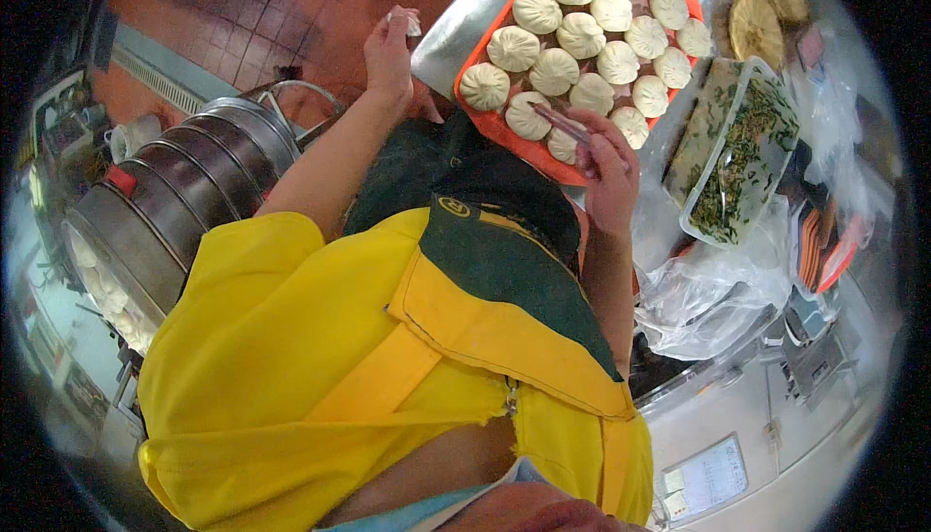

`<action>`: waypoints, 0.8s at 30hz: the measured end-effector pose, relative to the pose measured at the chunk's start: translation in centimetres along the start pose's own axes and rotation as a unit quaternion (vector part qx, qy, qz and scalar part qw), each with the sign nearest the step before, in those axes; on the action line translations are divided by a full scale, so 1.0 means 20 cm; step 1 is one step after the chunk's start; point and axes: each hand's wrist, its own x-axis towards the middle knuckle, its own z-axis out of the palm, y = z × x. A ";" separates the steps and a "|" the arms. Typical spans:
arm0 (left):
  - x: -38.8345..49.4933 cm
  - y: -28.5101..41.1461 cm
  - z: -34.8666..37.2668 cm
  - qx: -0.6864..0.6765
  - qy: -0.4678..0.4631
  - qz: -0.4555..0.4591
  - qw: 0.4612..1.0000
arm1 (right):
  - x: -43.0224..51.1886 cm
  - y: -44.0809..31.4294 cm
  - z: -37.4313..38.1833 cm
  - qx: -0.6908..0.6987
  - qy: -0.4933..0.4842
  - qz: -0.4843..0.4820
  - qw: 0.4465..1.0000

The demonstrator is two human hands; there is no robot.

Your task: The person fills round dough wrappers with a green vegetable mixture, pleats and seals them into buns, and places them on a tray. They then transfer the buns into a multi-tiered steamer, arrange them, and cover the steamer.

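Note:
An orange-red tray (502, 135) of pleated white buns lies before me on a metal surface (465, 30). Over the tray's near right side, my right hand (609, 172) grips a slim pointed tool (560, 122), perhaps tongs or tweezers. Its tip overlaps a bun (525, 117) near the tray's front edge; whether it touches I cannot tell. To the left of the tray, my left hand (388, 55) is raised and closed around a small crumpled white piece (412, 23), paper or dough. My fingers partly cover that piece.
A stack of round metal steamers (193, 165) stands at left, with white buns in the end tier (109, 292). At right are a clear plastic container (749, 146) of chopped greens, a plastic bag (713, 299) and round wooden pieces (756, 26).

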 end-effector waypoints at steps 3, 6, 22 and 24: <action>-0.11 0.12 0.08 -0.094 -0.150 -0.069 0.982 | -0.04 -0.02 0.05 0.038 -0.020 -0.029 0.999; -0.25 0.18 0.20 -0.144 -0.218 -0.148 0.954 | -0.09 -0.05 0.07 0.099 -0.014 -0.059 0.993; -0.62 0.22 0.44 -0.117 -0.302 -0.277 0.905 | -0.23 -0.01 -0.01 0.094 0.082 -0.126 0.984; -0.62 0.22 0.44 -0.088 -0.315 -0.287 0.900 | -0.24 0.00 -0.02 0.104 0.080 -0.135 0.982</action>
